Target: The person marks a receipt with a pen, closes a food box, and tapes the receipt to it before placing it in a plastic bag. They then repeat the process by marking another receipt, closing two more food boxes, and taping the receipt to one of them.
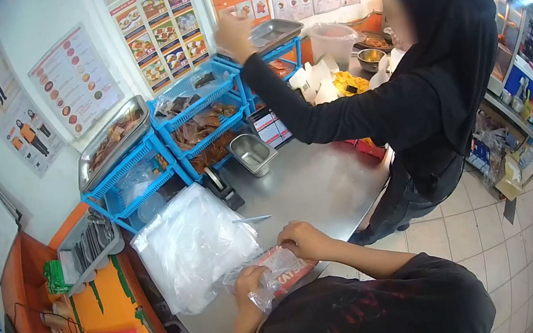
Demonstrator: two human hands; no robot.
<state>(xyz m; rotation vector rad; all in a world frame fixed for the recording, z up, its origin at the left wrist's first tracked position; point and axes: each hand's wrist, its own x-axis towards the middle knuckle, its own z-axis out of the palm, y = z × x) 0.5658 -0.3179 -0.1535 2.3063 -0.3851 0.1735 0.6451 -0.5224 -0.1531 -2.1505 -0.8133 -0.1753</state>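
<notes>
In front of my body is a red-and-white printed food box [288,269] with large lettering, partly inside a clear plastic bag [264,299]. My left hand [250,285] is closed on the crumpled bag at the box's left side. At the box's far right edge, the curled fingers of my right hand [302,240] pinch the bag's plastic. Just beyond my left hand, a stack of clear plastic bags [198,240] lies on the metal table [297,182]. A thin pale stick-like item [252,219] rests near the stack's right edge.
Blue tiered baskets [203,117] with packets line the wall. A metal container [253,155] and a black tape dispenser [222,187] stand before them. At the right, a co-worker in black [405,75] reaches an arm across the table. A grey bin [91,246] stands left.
</notes>
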